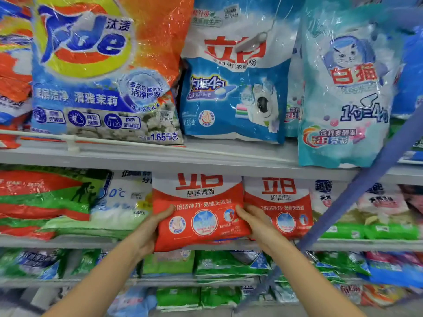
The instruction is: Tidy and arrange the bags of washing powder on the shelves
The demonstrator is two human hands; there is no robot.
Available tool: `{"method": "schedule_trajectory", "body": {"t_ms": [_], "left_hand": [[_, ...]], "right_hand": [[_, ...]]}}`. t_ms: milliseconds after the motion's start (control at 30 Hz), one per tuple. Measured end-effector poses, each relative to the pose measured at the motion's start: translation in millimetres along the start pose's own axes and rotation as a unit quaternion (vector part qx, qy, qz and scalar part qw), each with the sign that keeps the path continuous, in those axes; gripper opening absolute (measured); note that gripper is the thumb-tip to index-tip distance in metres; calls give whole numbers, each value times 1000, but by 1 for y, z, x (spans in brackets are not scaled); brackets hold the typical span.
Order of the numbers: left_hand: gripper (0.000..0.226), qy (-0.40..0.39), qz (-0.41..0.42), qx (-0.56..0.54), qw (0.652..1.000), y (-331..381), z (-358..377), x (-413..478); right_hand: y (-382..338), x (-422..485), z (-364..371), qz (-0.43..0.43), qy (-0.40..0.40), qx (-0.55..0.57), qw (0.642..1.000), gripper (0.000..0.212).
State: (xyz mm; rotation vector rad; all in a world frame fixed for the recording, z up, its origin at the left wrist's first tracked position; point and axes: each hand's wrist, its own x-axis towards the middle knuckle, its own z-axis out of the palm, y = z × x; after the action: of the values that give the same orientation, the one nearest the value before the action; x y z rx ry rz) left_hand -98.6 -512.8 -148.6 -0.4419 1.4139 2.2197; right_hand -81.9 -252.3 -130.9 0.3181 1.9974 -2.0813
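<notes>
I get bright, even store light, with white glare streaking the crinkled plastic of the Tide bag [91, 65]. My wide lens bows the shelf edge [160, 157], and the cat-print bag [343, 92] and the lowest rows [183, 298] smear into soft blur.

Left hand [148, 234], right hand [256, 225]: clasped.

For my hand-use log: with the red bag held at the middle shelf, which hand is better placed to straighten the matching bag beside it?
Probably the right hand: it grips the right edge of the held red bag, next to the matching bag. The left hand grips the far edge.
</notes>
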Motion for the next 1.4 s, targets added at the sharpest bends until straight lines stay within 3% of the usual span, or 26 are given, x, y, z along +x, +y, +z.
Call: {"method": "schedule_trajectory", "body": {"t_ms": [67, 233, 300, 367, 467, 567, 667, 800, 1000, 1100, 1267, 1367, 1400], "left_hand": [[35, 31, 27, 21, 999, 12, 13, 13], [11, 167, 163, 38, 972, 24, 26, 45], [14, 232, 252, 117, 932, 17, 27, 52], [14, 252, 307, 223, 891, 3, 31, 58], [19, 214, 277, 357, 866, -19, 44, 60], [53, 246, 352, 489, 759, -33, 48, 63], [47, 258, 365, 578, 683, -38, 53, 65], [71, 240, 316, 639, 659, -41, 56, 72], [72, 229, 308, 649, 657, -43, 55, 79], [74, 231, 341, 659, 630, -41, 56, 70], [71, 185, 425, 675, 574, -64, 42, 41], [68, 147, 311, 716, 608, -75, 28, 15], [70, 136, 268, 737, 605, -74, 26, 12]], "right_hand": [[-4, 16, 2, -17, 35, -13, 999, 16], [3, 38, -6, -86, 87, -78, 989, 26], [14, 42, -8, -118, 103, -120, 980, 28], [30, 46, -4, -113, 110, -224, 962, 42], [49, 46, 7, -121, 147, -340, 921, 58], [57, 37, 19, -150, 155, -368, 904, 57], [60, 27, 25, -204, 203, -496, 819, 56], [58, 22, 30, -223, 168, -609, 742, 56], [57, 26, 23, -137, 121, -682, 709, 72], [60, 22, 24, -150, 130, -681, 705, 65], [72, 3, 31, -116, 114, -659, 734, 73], [74, -6, 36, -69, 91, -656, 746, 76], [72, -6, 38, -57, 85, -655, 748, 78]]}}
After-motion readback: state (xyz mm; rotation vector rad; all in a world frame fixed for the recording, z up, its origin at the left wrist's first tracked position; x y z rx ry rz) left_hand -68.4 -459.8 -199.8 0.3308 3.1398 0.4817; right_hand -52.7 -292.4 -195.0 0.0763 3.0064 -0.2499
